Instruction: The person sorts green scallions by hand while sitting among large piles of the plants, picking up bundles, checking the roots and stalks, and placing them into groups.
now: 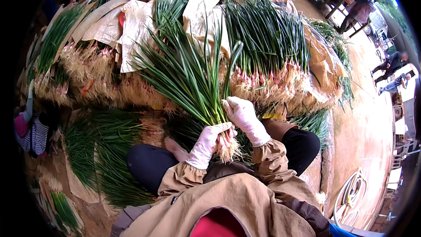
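Observation:
A bunch of green onions (193,83) with long flat dark-green leaves, pinkish bases and pale stringy roots (228,147) stands upright, leaning left, in front of me. My left hand (209,142), in a whitish glove, is closed around the stems just above the roots. My right hand (242,116), gloved likewise, has its fingers closed at the bunch's right side, on a green onion stalk (228,79) that rises a little apart from the rest. The fingertips partly hide where that stalk joins the bunch.
Ahead lies a long heap of green onions (267,35), roots toward me, partly covered by pale sheets (138,30). More green onions (114,149) lie on the ground at left. A coiled hose (351,195) rests at right. A person's arm (29,105) shows far left.

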Demonstrator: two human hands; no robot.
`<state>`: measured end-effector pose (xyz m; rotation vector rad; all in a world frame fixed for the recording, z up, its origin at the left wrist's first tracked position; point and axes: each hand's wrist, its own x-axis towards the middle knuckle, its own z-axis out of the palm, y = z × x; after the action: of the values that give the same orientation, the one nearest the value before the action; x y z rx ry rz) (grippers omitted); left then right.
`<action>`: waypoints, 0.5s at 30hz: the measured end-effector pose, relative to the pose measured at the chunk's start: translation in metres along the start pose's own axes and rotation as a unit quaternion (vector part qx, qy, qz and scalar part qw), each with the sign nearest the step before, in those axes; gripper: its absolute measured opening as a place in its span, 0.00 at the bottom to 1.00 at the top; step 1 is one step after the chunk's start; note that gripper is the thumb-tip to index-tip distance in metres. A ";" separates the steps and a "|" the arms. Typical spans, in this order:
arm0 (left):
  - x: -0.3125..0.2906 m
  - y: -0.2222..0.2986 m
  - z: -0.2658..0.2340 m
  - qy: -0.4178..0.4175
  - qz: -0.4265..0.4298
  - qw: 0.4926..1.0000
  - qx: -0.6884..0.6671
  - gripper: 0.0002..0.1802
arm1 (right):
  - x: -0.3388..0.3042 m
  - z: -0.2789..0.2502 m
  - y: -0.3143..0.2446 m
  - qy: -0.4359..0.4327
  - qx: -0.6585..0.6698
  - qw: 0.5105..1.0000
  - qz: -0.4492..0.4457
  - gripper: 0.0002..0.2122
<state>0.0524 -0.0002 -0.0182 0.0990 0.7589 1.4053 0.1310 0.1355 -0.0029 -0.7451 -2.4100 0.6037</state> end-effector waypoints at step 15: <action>-0.021 0.025 0.007 -0.254 0.183 0.923 -0.224 0.34 | -0.079 -0.002 0.062 -0.556 -0.056 0.799 0.222 0.25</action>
<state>0.0353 -0.0119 0.0083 0.2456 -0.0282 1.7774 0.2107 0.1334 -0.0638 -1.2719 -3.3507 1.4050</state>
